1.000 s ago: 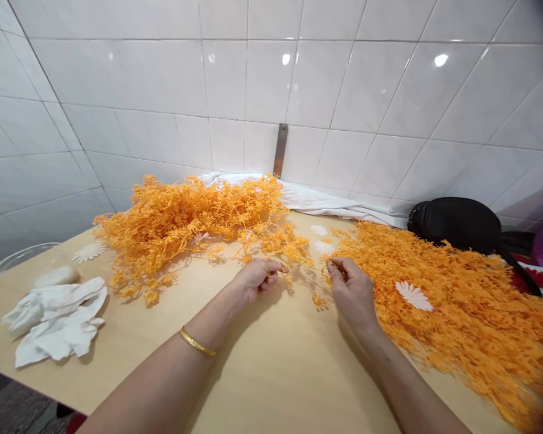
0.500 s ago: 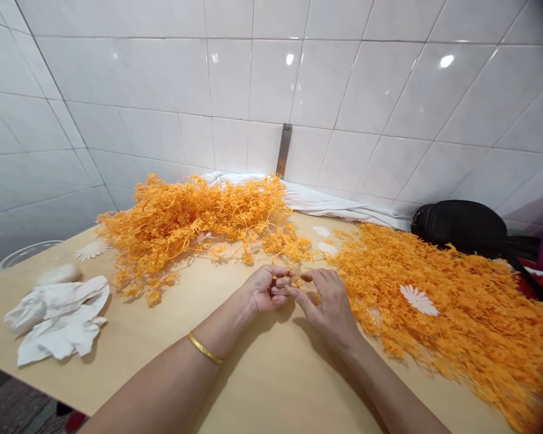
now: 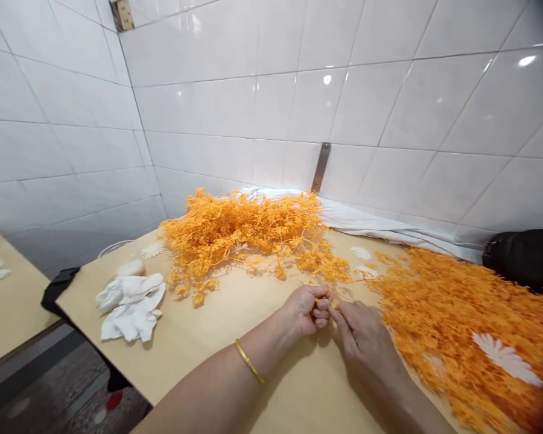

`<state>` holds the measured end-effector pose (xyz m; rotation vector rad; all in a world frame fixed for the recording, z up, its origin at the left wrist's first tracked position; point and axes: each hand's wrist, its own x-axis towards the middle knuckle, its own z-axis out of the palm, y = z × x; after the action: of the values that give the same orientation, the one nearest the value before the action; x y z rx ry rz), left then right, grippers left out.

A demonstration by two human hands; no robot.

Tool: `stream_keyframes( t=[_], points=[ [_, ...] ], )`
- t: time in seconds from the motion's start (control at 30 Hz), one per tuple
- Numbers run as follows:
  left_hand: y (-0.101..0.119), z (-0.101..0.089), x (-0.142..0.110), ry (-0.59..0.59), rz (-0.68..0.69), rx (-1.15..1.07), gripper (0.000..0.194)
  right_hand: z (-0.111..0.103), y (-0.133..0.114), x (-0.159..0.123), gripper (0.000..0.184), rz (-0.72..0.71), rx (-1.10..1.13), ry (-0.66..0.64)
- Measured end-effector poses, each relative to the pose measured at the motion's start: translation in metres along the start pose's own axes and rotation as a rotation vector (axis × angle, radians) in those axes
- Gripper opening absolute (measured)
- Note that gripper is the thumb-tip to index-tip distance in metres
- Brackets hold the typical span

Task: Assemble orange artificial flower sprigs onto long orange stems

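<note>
Both of the person's hands meet near the table's nearer edge, and we see them pressed close together, knuckles almost touching. The left hand (image 3: 304,312), with a gold bangle (image 3: 248,361) on its wrist, curls inward; the right hand (image 3: 362,333) angles its fingers (image 3: 339,319) toward it. Between them they pinch a small orange sprig (image 3: 324,300), though the fingers hide most of it, so we cannot tell exactly how each one bears on it.

We judge the sprig light and springy, with thin stems and lacy tips that could snag on their neighbours or snap. We would take hold of it by the main stem, not the fine tips.

Behind the hands, toward the table's back edge, lies a tangled heap of orange sprays (image 3: 239,238). A broader spread of the same sprays (image 3: 457,325) covers the right end of the pale wooden table (image 3: 289,386), with a white paper daisy (image 3: 504,358) on top of it. Two more daisies (image 3: 361,252) sit just beyond the hands, and another (image 3: 152,249) lies near the left corner, beside a clear bowl (image 3: 115,246). Crumpled white cloth (image 3: 131,307) rests near the left edge, while a black bag (image 3: 522,259) sits at the far right corner against the white tiled wall (image 3: 253,108).
</note>
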<state>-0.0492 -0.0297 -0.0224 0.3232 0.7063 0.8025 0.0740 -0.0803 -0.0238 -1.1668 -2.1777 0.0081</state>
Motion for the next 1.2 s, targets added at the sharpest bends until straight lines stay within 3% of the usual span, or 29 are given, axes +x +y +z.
stream_keyframes(
  t=[0.1,0.2,0.33,0.43,0.5,0.67,0.8,0.93,1.03,1.2],
  points=[
    [0.003,0.002,0.003,0.062,0.089,-0.018,0.027,-0.015,-0.029,0.003,0.027,-0.170,0.030,-0.054],
    [-0.001,0.001,0.003,0.035,0.166,0.037,0.022,-0.028,-0.038,0.006,0.028,-0.104,-0.010,0.011],
    [-0.007,-0.002,-0.001,-0.006,0.225,0.185,0.013,-0.043,0.000,0.001,0.020,0.194,-0.442,0.107],
    [-0.008,-0.002,-0.003,-0.015,0.226,0.246,0.012,-0.054,0.029,-0.004,0.011,0.339,-0.726,0.159],
    [-0.009,-0.001,-0.003,-0.023,0.250,0.269,0.013,-0.058,0.037,-0.003,0.018,0.367,-0.652,0.195],
    [-0.010,-0.003,0.000,-0.064,0.222,0.272,0.012,-0.043,0.034,0.006,0.032,0.366,-0.145,0.200],
    [-0.009,-0.002,-0.002,-0.033,0.247,0.245,0.014,-0.023,0.036,0.005,0.037,0.350,-0.149,0.127],
    [-0.008,0.000,-0.003,-0.032,0.242,0.224,0.020,-0.017,0.036,0.003,0.020,0.372,-0.125,0.049],
    [-0.006,0.000,-0.001,-0.026,0.208,0.174,0.018,-0.019,0.032,0.004,0.020,0.377,-0.023,0.133],
    [-0.002,-0.002,-0.001,-0.051,0.011,0.070,0.013,-0.015,0.023,0.002,0.018,0.343,0.188,0.237]
  ],
)
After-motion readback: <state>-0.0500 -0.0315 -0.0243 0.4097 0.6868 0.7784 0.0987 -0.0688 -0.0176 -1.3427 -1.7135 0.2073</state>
